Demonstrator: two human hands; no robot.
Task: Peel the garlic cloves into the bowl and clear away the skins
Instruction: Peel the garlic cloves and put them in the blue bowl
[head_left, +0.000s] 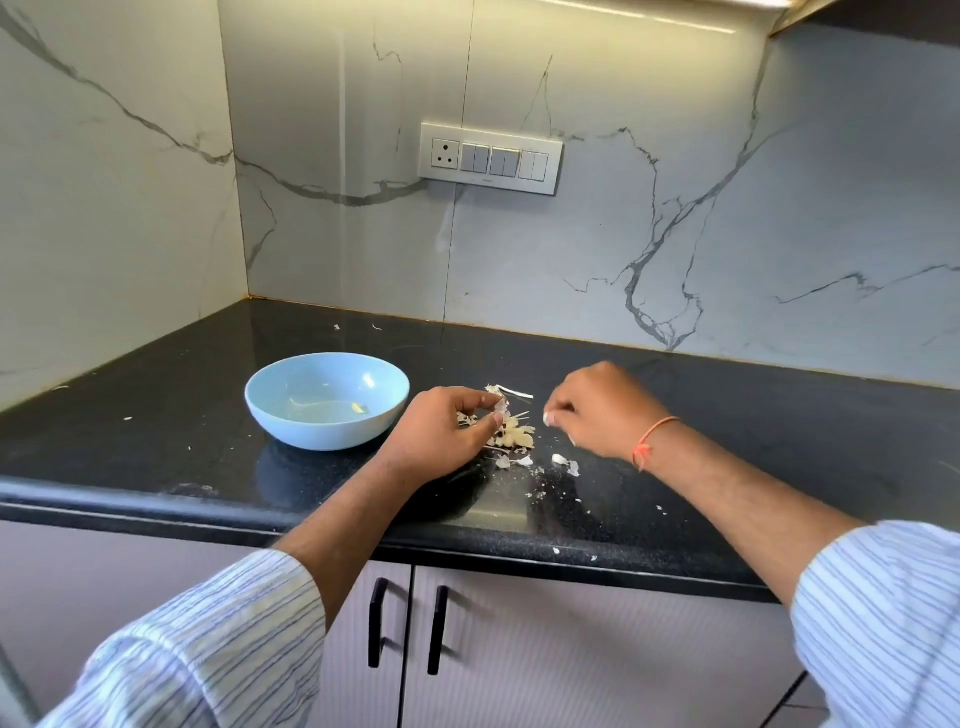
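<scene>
Right at the centre, a small heap of garlic (511, 435) sits on the black counter (727, 415): pale, lumpy, cream-coloured pieces tangled with thin straw-like stem fibres. The left hand (447, 431) is just to its left, thumb and forefinger curled and pinching a small papery clove or scrap of skin (500, 406) right above the heap; which of the two it is, the blur hides. The right hand (602, 410) hovers just right of the heap, knuckles up, fingers curled downward, with something small and white (546, 417) at the fingertips. It looks nipped there, though I cannot tell for sure. An orange thread band (655, 436) circles that wrist.

Loose skins (565, 461) lie near the heap, thin, curled, translucent white flakes, with finer crumbs scattered toward the near edge. A longer white strip (514, 392) lies just beyond the heap.

To the left stands the bowl (327, 400), round, smooth, pale blue, glossy inside, with one small yellowish piece (358, 408) on its bottom. It stands just beside the left hand, apart from the heap.

The counter is polished, speckled stone with a rounded front lip. Behind rises white marble-look wall (675, 156) with grey veins, carrying a grey switch plate (491, 158). Below are matte cabinet doors with black bar handles (378, 622). Both sleeves (208, 649) are striped white-and-blue cloth, pushed up.
</scene>
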